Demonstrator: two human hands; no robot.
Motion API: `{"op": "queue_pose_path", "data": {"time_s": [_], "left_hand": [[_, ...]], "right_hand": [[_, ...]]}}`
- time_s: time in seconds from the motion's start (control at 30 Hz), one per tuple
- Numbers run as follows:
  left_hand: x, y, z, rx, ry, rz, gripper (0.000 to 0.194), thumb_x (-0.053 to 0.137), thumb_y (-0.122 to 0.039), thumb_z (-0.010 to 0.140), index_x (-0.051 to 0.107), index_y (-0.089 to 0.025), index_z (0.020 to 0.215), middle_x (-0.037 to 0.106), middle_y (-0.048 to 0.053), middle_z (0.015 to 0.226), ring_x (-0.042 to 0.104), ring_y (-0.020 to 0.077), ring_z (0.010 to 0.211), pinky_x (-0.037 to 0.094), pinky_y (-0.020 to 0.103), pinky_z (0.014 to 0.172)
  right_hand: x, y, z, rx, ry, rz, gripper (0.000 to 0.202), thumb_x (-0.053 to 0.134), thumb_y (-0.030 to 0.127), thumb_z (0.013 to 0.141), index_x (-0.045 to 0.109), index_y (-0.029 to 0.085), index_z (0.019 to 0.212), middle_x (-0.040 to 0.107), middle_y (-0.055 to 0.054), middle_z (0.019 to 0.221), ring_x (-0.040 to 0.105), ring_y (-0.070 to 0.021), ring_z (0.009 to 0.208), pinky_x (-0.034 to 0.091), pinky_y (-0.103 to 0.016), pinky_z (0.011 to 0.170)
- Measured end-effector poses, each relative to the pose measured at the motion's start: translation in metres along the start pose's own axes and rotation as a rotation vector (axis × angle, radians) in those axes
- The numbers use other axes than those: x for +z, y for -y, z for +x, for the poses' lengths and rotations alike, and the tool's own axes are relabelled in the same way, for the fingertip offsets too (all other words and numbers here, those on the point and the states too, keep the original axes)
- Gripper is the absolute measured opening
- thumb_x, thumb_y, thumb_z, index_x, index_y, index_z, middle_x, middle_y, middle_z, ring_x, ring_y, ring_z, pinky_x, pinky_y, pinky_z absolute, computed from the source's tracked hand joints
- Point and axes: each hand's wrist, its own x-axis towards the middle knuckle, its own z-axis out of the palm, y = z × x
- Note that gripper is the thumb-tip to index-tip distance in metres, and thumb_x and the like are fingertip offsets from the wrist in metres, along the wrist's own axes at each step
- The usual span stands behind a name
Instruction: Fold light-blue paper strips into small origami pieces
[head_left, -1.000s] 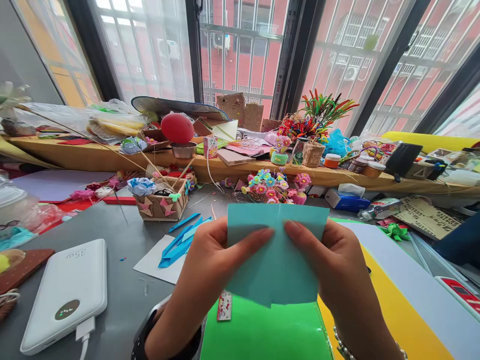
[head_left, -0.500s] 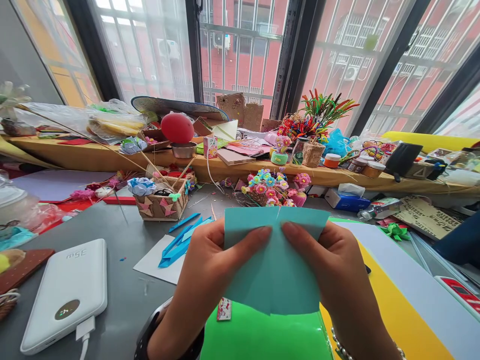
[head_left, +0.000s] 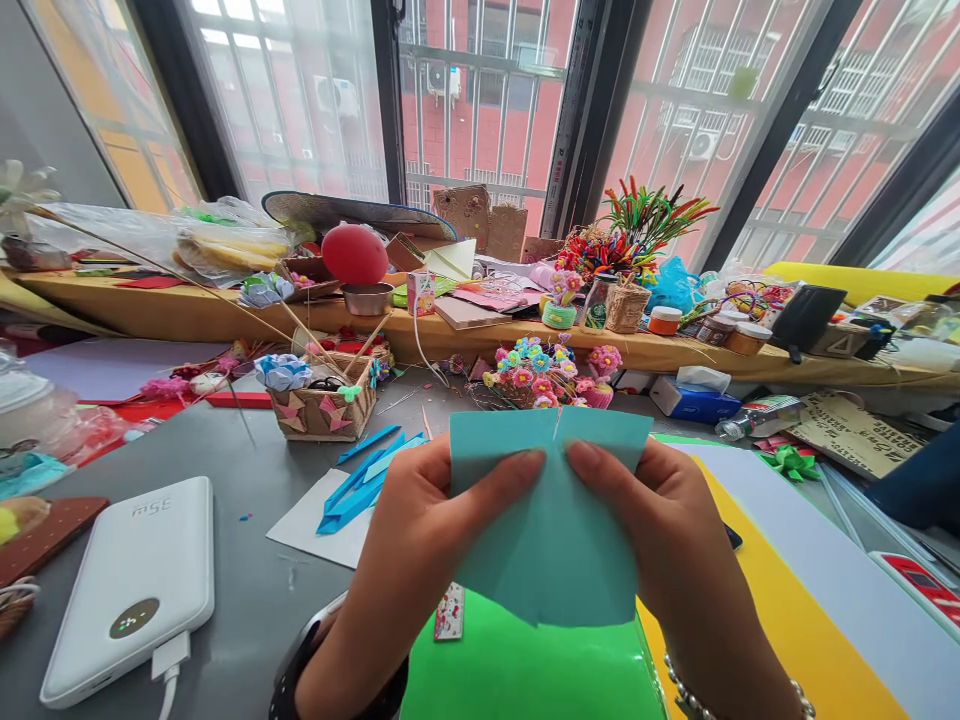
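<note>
A light blue-green paper (head_left: 547, 540), with a crease or slit down its middle, is held up between both hands. My left hand (head_left: 442, 510) grips its left part, thumb flat on the front near the centre line and fingers behind. From the right, my right hand (head_left: 652, 500) pinches it the same way, its thumb tip close to the left one. The fingers behind the paper are mostly hidden. Below it lies a shiny green sheet (head_left: 525, 680) with a small patterned card (head_left: 449, 612) at its upper left.
Folded blue paper strips (head_left: 360, 490) lie on a white sheet (head_left: 300, 525) to the left. Farther left is a white power bank (head_left: 135, 570) with a cable. Behind stand a decorated basket (head_left: 322, 412) and small flowers (head_left: 536, 370). Yellow paper (head_left: 765, 590) lies right.
The paper's right half has tilted slightly, its top right corner shifting left and up. My right hand has moved a little to the left with it.
</note>
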Motion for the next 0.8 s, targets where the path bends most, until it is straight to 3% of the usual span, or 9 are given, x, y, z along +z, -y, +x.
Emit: {"op": "queue_pose_path", "data": {"time_s": [0.23, 0.43, 0.63, 0.8], "left_hand": [[-0.0015, 0.0004, 0.0034, 0.019, 0.0, 0.033, 0.025, 0.07, -0.04, 0.056, 0.065, -0.017, 0.062, 0.068, 0.001, 0.06, 0.058, 0.0153, 0.048, 0.047, 0.024, 0.046], [-0.0054, -0.0017, 0.0036, -0.01, 0.023, 0.068, 0.024, 0.072, -0.037, 0.054, 0.067, -0.016, 0.064, 0.068, 0.002, 0.058, 0.06, 0.0185, 0.05, 0.047, 0.025, 0.044], [-0.0029, -0.0025, -0.0006, 0.089, -0.022, 0.141, 0.025, 0.069, -0.04, 0.057, 0.065, -0.016, 0.06, 0.066, 0.002, 0.054, 0.055, 0.0145, 0.043, 0.043, 0.023, 0.041], [0.0004, -0.0039, -0.006, 0.093, -0.041, 0.108, 0.025, 0.067, -0.041, 0.058, 0.065, -0.016, 0.059, 0.064, 0.001, 0.052, 0.054, 0.0144, 0.043, 0.043, 0.023, 0.041]], "right_hand": [[-0.0009, 0.0016, -0.0001, -0.074, -0.027, -0.088, 0.024, 0.077, 0.034, 0.049, 0.07, 0.018, 0.064, 0.067, -0.003, 0.056, 0.058, -0.0157, 0.047, 0.048, -0.025, 0.043], [-0.0021, 0.0021, -0.0017, -0.05, -0.026, -0.11, 0.024, 0.075, 0.036, 0.051, 0.07, 0.017, 0.066, 0.067, -0.003, 0.055, 0.058, -0.0163, 0.046, 0.049, -0.026, 0.043], [-0.0015, 0.0027, -0.0035, 0.009, -0.011, -0.054, 0.024, 0.075, 0.038, 0.05, 0.067, 0.016, 0.058, 0.064, -0.002, 0.05, 0.054, -0.0135, 0.042, 0.045, -0.024, 0.039], [-0.0022, 0.003, -0.0029, 0.049, 0.01, -0.01, 0.024, 0.075, 0.037, 0.05, 0.065, 0.016, 0.055, 0.063, -0.002, 0.048, 0.051, -0.0114, 0.037, 0.043, -0.023, 0.037]]}}
